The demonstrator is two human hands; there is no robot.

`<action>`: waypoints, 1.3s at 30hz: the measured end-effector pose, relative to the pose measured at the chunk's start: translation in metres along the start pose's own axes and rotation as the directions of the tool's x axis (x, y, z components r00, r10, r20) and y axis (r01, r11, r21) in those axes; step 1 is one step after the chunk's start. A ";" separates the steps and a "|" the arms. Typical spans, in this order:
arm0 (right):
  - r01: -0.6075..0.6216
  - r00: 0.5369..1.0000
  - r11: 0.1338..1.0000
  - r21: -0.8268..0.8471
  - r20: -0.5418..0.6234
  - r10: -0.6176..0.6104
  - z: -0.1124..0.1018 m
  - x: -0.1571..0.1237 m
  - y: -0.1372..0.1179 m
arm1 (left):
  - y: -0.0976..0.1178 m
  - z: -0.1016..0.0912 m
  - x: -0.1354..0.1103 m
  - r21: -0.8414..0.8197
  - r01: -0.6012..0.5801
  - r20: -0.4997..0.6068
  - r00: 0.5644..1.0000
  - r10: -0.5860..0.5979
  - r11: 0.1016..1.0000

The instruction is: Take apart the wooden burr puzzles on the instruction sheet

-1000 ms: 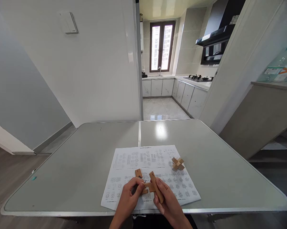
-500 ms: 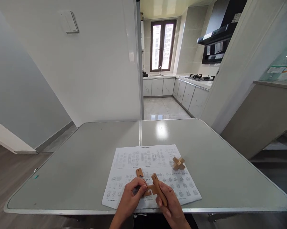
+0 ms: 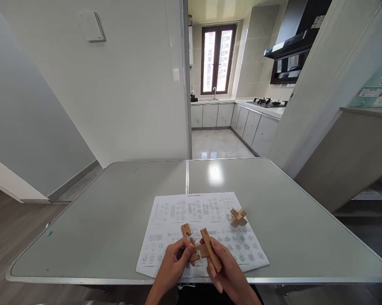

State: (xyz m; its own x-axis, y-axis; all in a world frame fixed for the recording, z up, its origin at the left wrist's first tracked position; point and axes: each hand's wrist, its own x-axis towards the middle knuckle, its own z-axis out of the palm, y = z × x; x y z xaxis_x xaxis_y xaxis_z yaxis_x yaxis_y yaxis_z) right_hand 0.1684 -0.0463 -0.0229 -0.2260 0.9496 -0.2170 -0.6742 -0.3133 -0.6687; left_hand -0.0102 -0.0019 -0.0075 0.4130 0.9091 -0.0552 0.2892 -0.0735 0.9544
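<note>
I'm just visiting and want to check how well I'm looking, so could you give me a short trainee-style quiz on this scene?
1. True or false: the right hand is holding nothing.
2. What is spread on the table beneath the hands?
A) a towel
B) a printed sheet
C) a metal tray
3. Which hand is nearer the cross-shaped wooden puzzle, the right hand or the left hand?

Key:
1. False; it grips a long wooden bar.
2. B
3. The right hand; the puzzle sits at the sheet's right edge.
</note>
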 end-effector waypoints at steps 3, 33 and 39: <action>-0.034 0.998 0.999 0.015 0.053 0.034 -0.002 0.000 0.001 | 0.000 0.000 0.000 -0.031 0.006 0.037 0.999 -0.005 0.999; 0.252 0.950 0.968 -0.002 -0.189 -0.248 0.008 -0.012 -0.009 | -0.003 0.001 0.002 -0.100 0.022 -0.048 0.998 -0.027 0.995; 0.249 0.861 0.815 -0.523 -0.266 -0.434 -0.002 0.002 -0.026 | -0.004 0.002 0.007 -0.175 0.031 -0.251 0.965 -0.075 0.984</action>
State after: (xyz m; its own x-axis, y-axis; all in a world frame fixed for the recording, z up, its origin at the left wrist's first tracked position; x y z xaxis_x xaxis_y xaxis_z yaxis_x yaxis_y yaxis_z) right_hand 0.1868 -0.0360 -0.0073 0.2848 0.9547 -0.0861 -0.2385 -0.0164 -0.9710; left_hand -0.0065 0.0038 -0.0127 0.1605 0.9857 -0.0509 0.1464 0.0272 0.9888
